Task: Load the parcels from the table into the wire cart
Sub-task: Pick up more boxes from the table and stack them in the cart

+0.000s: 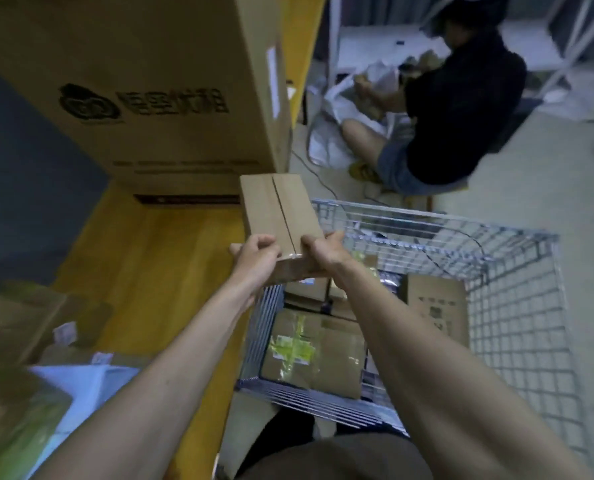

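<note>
Cardboard parcel (280,211), long and flat with a taped seam down its top, is being held over the near-left corner of the wire cart (517,306), beside the edge of the yellow table (157,258). Both hands are gripping its near end: the left hand (255,259) is curling round the left corner, the right hand (323,252) is clasping the right corner. Inside the cart, several brown parcels (318,355) are lying already. On the table a big printed carton (143,88) is standing just behind the held parcel. Beyond the cart, a person in dark clothes (458,109) is sitting on the floor.
</note>
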